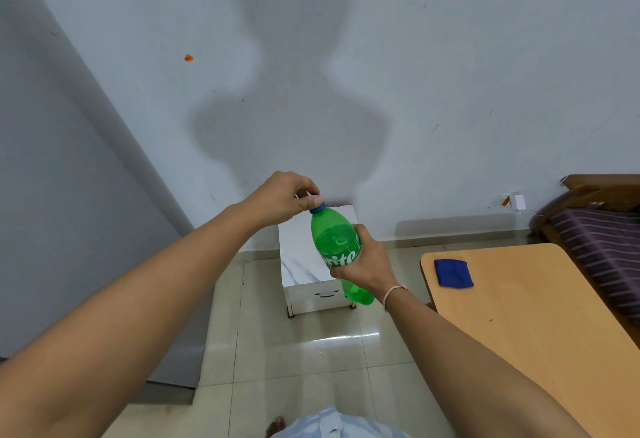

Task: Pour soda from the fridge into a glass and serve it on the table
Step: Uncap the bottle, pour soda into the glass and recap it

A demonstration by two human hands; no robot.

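Note:
A green soda bottle (335, 240) with a white label and a blue cap (317, 208) is held tilted in front of me, above the floor. My right hand (365, 261) wraps around its middle. My left hand (284, 200) pinches the cap with thumb and fingers from above. The grey fridge (62, 195) stands shut along the left. A wooden table (540, 316) is at the right. No glass is in view.
A small white cabinet (304, 264) with a drawer stands against the wall behind the bottle. A folded blue cloth (453, 273) lies on the table's far corner. A bed with a striped cover (602, 243) is at far right. The floor is tiled.

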